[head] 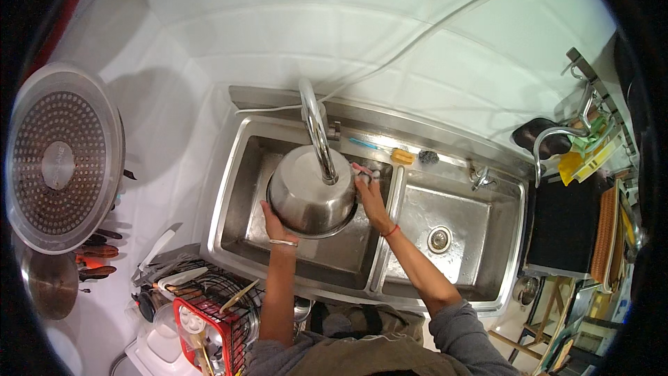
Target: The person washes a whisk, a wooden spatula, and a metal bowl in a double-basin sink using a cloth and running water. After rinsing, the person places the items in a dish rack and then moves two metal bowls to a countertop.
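A stainless steel pot (308,188) is upside down over the left sink basin (334,256), beneath the curved chrome faucet (315,130). My left hand (277,227), with a bracelet at its wrist, grips the pot's rim at the lower left. At the pot's right side is my right hand (371,196), a red string on its wrist; its fingers hold a dark scouring pad (368,176) with suds. On the ledge behind lie a blue-handled brush (365,143), a yellow sponge (403,156) and a dark metal scrubber (428,157).
The right basin (469,240) has a drain and a small tap (481,178). A frying pan (60,162) hangs on the left wall above knives. A black wire dish rack (209,282) and a red basket (224,329) stand lower left. Cutting boards (605,235) stand at right.
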A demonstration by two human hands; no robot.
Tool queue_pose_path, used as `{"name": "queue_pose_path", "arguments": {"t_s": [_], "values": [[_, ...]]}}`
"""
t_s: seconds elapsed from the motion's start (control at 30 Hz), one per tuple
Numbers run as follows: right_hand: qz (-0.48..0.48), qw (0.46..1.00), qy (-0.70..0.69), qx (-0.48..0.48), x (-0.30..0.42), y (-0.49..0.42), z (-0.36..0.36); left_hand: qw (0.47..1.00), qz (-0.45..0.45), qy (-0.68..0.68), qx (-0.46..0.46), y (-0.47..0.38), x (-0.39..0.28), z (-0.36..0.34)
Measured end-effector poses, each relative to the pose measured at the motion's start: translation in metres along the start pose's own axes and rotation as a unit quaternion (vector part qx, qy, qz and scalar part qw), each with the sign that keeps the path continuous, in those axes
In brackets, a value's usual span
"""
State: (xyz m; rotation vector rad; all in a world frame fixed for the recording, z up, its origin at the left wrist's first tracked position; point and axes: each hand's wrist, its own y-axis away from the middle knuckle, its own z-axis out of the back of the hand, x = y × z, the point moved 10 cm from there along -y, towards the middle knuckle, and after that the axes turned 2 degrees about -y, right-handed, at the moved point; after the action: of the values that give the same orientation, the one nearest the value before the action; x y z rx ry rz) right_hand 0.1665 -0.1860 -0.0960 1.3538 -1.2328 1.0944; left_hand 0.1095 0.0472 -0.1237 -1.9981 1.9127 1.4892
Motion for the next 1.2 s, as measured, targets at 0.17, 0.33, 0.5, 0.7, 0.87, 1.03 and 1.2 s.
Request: {"name": "queue_pose_path", "arguments": {"t_s": [0.17, 0.33, 0.5, 0.7, 0.87, 1.03, 1.2], "values": [[0.099, 0.965, 0.244, 0.001, 0.030, 0.056, -0.022, 0.996, -0.019, 0.083, -0.035, 0.005, 0.009, -0.040], [0.167, 0.904, 0.394, -0.011, 0.056, 0.072, -0.026, 0.992, 0.061, 0.113, 0.017, -0.020, 0.068, -0.070], [0.074, 0.918, 0.382, -0.084, 0.047, 0.053, 0.012, 0.994, 0.086, -0.025, 0.064, -0.022, 0.097, -0.102], [0.095, 0.933, 0.310, -0.155, 0.044, 0.042, 0.053, 0.957, -0.003, -0.144, 0.251, -0.001, 0.059, -0.134], [-0.015, 0.984, 0.108, -0.141, 0.010, 0.052, 0.080, 0.773, -0.311, -0.519, 0.193, -0.046, 0.023, -0.097], [-0.081, 0.986, 0.011, -0.144, 0.013, 0.066, 0.091, 0.705, -0.363, -0.606, 0.070, -0.001, -0.017, -0.102], [-0.103, 0.975, -0.100, -0.169, 0.009, 0.065, 0.089, 0.962, -0.030, -0.239, 0.131, -0.026, 0.016, -0.061]]}}
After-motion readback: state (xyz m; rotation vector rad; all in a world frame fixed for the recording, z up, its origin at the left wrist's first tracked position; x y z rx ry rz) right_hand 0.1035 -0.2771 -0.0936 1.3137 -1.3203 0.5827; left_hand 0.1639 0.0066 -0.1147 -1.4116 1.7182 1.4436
